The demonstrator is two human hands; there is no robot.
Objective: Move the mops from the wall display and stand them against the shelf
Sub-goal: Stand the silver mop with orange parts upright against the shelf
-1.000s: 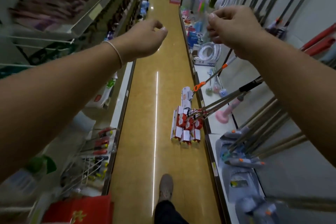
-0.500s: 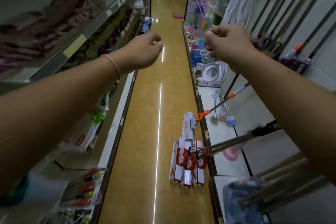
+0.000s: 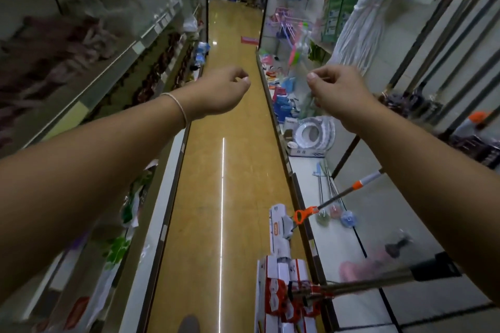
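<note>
1. Both your hands are raised over the aisle, apart from each other: left hand (image 3: 224,89) and right hand (image 3: 335,92), fingers loosely curled, holding nothing.
2. Mops on the wall display (image 3: 443,43) hang to your right; I count about six handles, blurred.
3. Risk: three or so poles (image 3: 351,288) already lean out from the shelf (image 3: 349,246) into the aisle, where you could trip on them or knock them over.

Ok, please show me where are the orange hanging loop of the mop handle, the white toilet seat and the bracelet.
orange hanging loop (image 3: 299,216): head view, on the ring's orange rim.
white toilet seat (image 3: 303,136): head view, on its left rim.
bracelet (image 3: 180,107): head view, on the band across the left wrist.
</note>
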